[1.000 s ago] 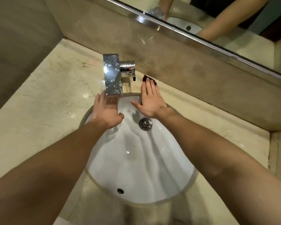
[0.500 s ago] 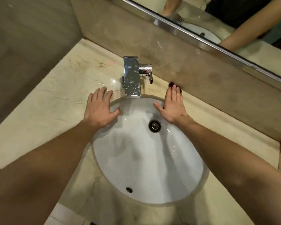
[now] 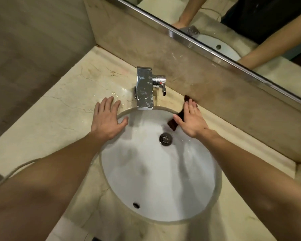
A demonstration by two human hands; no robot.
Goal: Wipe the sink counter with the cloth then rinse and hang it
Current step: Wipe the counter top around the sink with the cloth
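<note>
Head view: the left hand [image 3: 108, 119] lies flat and released, fingers straight and spread on the wet counter [image 3: 68, 115], with its thumb reaching over the rim of the sink [image 3: 156, 180] at the far left. The right hand [image 3: 192, 119] is also flat, fingers straight and together, pressing down on the cloth [image 3: 172, 124]; nothing is grasped. The cloth is dark brown and sits on the narrow strip of counter at the far right of the sink rim, with one end hanging over the rim into the basin and the other end showing past the fingertips, touching the backsplash [image 3: 215, 80]. The faucet [image 3: 145, 89] stands between the two hands, its spout projecting over the far rim and its lever [image 3: 161, 82] pointing toward the right hand. Open counter extends to the left of the left hand as far as the side wall. To the right, the strip between sink rim and backsplash is narrow, and the fingertips are just beside the backsplash. The drain [image 3: 166, 139] lies near the right wrist, and the overflow hole [image 3: 136, 205] sits in the near wall of the basin. Most of the cloth is covered by the right palm, so its full outline cannot be made out. Both forearms cover the near counter on each side. The mirror [image 3: 250, 23] is cut off at the top edge and reflects only the arms and part of the basin.
</note>
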